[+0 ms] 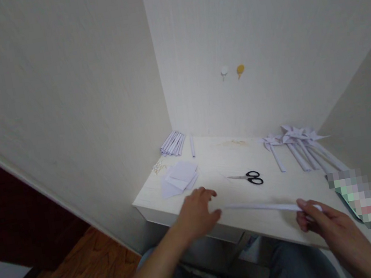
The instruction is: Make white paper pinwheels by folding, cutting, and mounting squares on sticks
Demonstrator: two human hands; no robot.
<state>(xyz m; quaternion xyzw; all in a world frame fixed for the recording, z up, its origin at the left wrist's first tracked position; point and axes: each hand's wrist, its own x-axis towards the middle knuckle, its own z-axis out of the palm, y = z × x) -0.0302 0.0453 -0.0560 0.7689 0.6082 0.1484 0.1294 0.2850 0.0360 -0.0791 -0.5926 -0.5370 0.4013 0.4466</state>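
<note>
Between the thumb and fingers of my right hand [314, 217] is one end of a thin white paper tube [268, 206], which points left over the front of the desk. My left hand [201, 211] is open, thumb and fingers apart, close to the tube's far end; I see a small gap between them. Black-handled scissors [253, 178] lie on the desk beyond the tube, blades to the left. White paper sheets [181, 176] are stacked loosely past my left hand.
Rolled paper tubes [172, 143] lie bundled at the back left, with a single tube [192, 146] beside them. Several paper pinwheels [295, 135] on sticks rest at the back right. A blurred-out flat object [365, 204] sits on the right. Walls enclose the white desk [217, 157].
</note>
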